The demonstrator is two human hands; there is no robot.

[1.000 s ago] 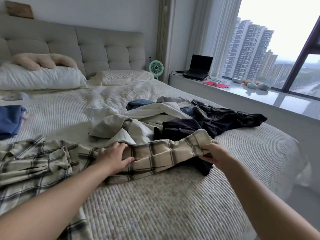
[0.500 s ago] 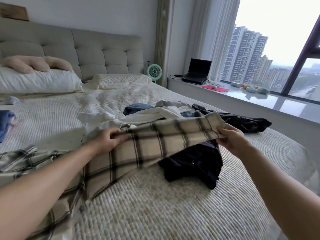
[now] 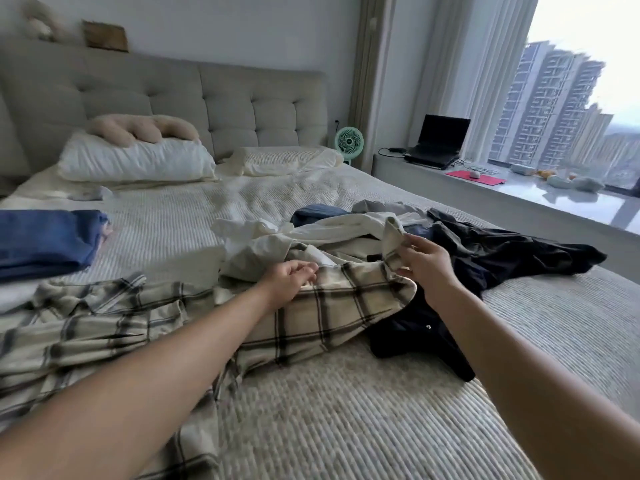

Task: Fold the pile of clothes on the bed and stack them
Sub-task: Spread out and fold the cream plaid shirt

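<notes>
At the far left of the bed (image 3: 346,427) lay a folded blue garment (image 3: 45,240), flat on the ribbed cover and apart from the rest. Behind it a white pillow (image 3: 135,161) leaned near the tufted headboard (image 3: 242,102). Nearer the camera the plaid shirt (image 3: 104,327) spread across the cover from the left edge toward the middle, rumpled, one sleeve reaching right over the pile. The left hand (image 3: 289,280) rested on that sleeve with its fingers curled down onto the cloth; whether it actually gripped the fabric could not be told. Just behind the hand sat the unfolded pile: a cream-white garment (image 3: 277,247) bunched on top, with a bit of dark blue cloth (image 3: 317,213) showing beyond it. The right hand (image 3: 424,259) was raised a little above the pile, pinching the cuff end of the plaid sleeve between thumb and fingers, the remaining fingers loosely spread. Under and to the right of that hand sprawled a black garment (image 3: 502,254), one part trailing toward the near edge of the bed. Farther right, on the window ledge (image 3: 588,206), stood a green fan (image 3: 349,141) and an open laptop (image 3: 438,142)
</notes>
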